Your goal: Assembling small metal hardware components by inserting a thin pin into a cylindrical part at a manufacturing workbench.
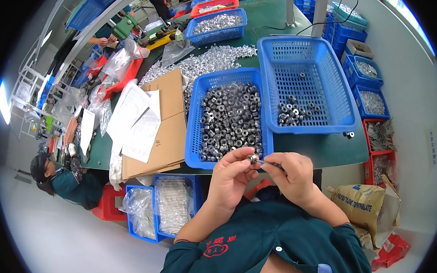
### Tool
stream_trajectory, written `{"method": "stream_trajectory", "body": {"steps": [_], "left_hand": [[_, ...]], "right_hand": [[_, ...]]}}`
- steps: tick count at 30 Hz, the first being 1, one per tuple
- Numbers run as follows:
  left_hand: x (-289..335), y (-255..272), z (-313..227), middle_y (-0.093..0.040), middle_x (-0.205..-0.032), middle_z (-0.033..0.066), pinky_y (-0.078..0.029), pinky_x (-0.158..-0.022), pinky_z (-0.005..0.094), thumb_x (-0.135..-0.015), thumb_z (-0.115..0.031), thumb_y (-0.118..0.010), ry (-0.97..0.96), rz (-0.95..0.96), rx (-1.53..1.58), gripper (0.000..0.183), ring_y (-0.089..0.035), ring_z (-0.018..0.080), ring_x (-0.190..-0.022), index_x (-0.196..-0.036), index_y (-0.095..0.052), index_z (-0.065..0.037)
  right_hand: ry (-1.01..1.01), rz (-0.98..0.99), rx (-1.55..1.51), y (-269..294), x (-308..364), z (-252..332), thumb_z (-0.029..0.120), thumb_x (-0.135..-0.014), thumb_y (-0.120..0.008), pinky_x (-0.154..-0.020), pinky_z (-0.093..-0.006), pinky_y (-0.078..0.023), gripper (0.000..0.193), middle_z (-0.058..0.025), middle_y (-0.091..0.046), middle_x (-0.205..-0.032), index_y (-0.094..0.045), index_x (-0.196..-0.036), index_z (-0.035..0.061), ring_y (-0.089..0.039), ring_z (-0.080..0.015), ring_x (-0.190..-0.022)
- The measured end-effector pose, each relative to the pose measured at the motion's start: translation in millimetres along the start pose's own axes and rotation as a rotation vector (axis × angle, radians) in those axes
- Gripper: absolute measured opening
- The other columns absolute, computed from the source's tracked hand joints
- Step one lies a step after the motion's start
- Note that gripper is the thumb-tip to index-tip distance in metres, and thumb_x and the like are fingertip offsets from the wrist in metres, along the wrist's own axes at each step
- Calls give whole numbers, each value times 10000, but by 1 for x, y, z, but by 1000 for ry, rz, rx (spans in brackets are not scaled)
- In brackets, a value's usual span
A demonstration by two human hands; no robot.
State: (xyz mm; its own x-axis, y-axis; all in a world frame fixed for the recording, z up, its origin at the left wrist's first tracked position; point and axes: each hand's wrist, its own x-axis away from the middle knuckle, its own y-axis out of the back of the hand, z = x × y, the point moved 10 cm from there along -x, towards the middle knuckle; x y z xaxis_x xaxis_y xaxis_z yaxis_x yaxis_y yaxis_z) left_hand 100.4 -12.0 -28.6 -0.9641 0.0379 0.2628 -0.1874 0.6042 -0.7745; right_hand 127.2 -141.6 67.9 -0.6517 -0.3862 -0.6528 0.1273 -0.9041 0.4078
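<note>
My left hand (231, 176) pinches a small round metal part (252, 158), with a hole in its middle, between thumb and fingertips. In my right hand (292, 173) is a thin rod-like tool (262, 162), its tip at the part; whether it enters the hole I cannot tell. Both hands are close together over the table's near edge. Just beyond them stands a blue basket (191, 133) filled with similar metal rings (231, 116). To its right, a larger blue basket (331, 90) holds a small group of the rings (290, 115) in its near left part.
Cardboard (167, 134) with paper sheets (142, 122) lies at left on the green table (326, 149). Beyond is a heap of small silver parts (210, 59). Blue bins (372, 100) stack at right, near a brown sack (360, 203). A co-worker (76, 184) sits at far left.
</note>
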Motion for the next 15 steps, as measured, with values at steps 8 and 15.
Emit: {"method": "stream_trajectory", "body": {"steps": [8, 15], "left_hand": [[-3, -2, -5, -676, -974, 86, -541, -771, 281, -883, 8, -590, -108, -63, -146, 236, -660, 164, -867, -1116, -630, 8], [-9, -6, -6, -693, -960, 107, -546, -755, 293, -887, -15, -578, -86, -81, -233, 233, -667, 163, -826, -1114, -631, 4]], "right_hand": [[164, -32, 121, 0, 1, 12, 26, -746, -714, -563, -334, -482, 177, -53, -642, -746, -617, -894, 46, -617, -231, -613], [359, 44, 156, 5, -4, 23, -17, -706, -641, -626, -347, -522, 217, -94, -657, -849, -635, -919, 21, -636, -250, -678]]}}
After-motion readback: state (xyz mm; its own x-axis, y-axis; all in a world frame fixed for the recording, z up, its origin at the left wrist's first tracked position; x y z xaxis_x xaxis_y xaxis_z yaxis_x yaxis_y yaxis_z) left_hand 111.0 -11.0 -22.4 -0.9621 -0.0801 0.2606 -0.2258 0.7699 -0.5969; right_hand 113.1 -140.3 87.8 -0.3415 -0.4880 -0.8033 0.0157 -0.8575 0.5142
